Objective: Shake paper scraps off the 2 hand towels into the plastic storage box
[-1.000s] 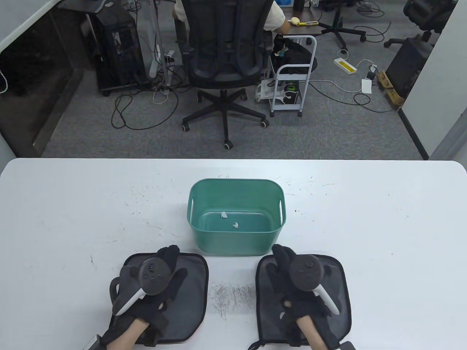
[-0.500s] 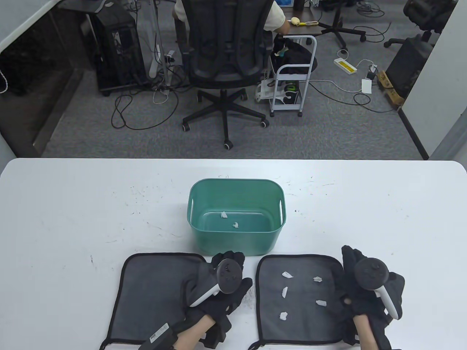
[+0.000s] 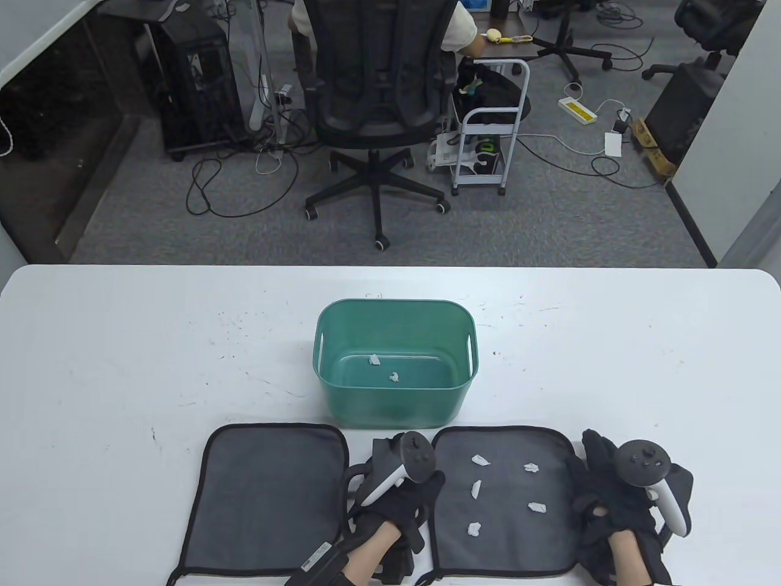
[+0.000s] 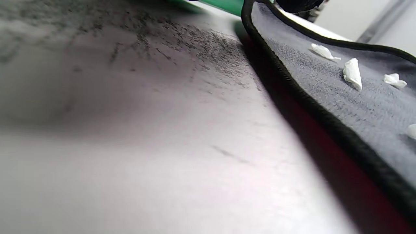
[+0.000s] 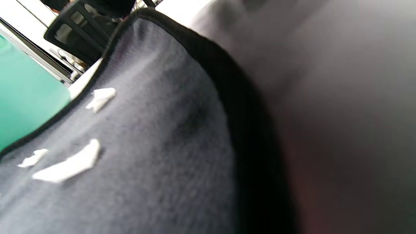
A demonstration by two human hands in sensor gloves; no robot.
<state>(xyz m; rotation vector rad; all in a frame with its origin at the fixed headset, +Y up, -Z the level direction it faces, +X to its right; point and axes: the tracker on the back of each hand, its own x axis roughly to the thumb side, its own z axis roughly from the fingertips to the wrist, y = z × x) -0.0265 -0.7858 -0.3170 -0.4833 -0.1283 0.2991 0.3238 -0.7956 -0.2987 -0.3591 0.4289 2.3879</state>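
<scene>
Two dark grey hand towels with black edging lie flat at the table's front. The left towel (image 3: pixel 268 497) is bare. The right towel (image 3: pixel 506 537) (image 4: pixel 325 87) (image 5: pixel 162 169) carries several white paper scraps (image 3: pixel 481 460) (image 4: pixel 352 73) (image 5: pixel 66 165). Behind them stands the green plastic box (image 3: pixel 393 366) (image 5: pixel 26 97) with two scraps inside. My left hand (image 3: pixel 427 488) grips the right towel's left edge. My right hand (image 3: pixel 586 488) grips its right edge. Both wrist views show that edge slightly raised off the table. The trackers hide most of my fingers.
The white table (image 3: pixel 122 366) is scuffed, with a dark smudge between the towels. Beyond its far edge are an office chair (image 3: pixel 372 91) with a person seated at a desk, a small white cart (image 3: pixel 488 140) and cables on the floor.
Both hands left the towel tops and moved right. The left hand crossed from the left towel to the right towel's left edge; the right hand slid to its right edge, uncovering the scraps.
</scene>
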